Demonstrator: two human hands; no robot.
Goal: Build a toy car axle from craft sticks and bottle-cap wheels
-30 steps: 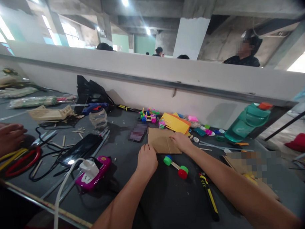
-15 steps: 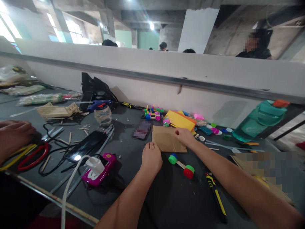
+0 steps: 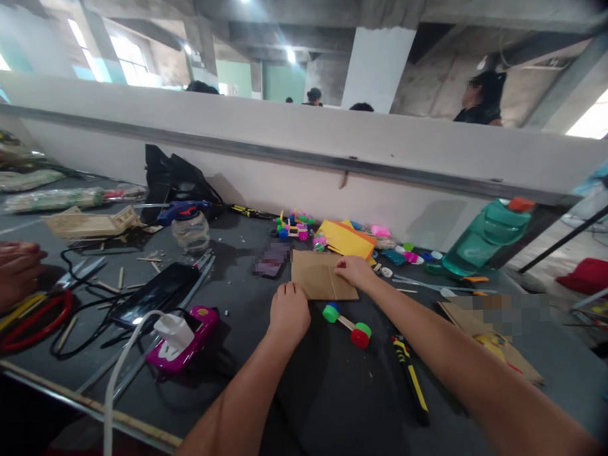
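A flat brown piece of cardboard (image 3: 315, 274) with a crease line lies on the dark table in front of me. My left hand (image 3: 290, 313) is closed at its lower left edge, fingertips curled over the border. On the right side of the cardboard, my right hand (image 3: 355, 271) is closed with the fingers pinched together at its surface; anything small between them is hidden. Just below the sheet rests a wooden stick with red, green and blue caps (image 3: 346, 325) at its ends. A yellow-and-black utility knife (image 3: 409, 378) lies under my right forearm's left side.
A magenta power strip (image 3: 183, 342) with a white plug, a black phone (image 3: 157, 293) and red-handled scissors (image 3: 38, 324) lie leftward. Another person's hand (image 3: 11, 275) is at far left. Behind are yellow sheets (image 3: 345, 238), a toy car (image 3: 291, 227) and a teal bottle (image 3: 486, 238).
The whole view has shifted, so things appear farther left. Both hands stay at the cardboard with nearly the same pose. The other person's hand at the left has moved slightly.
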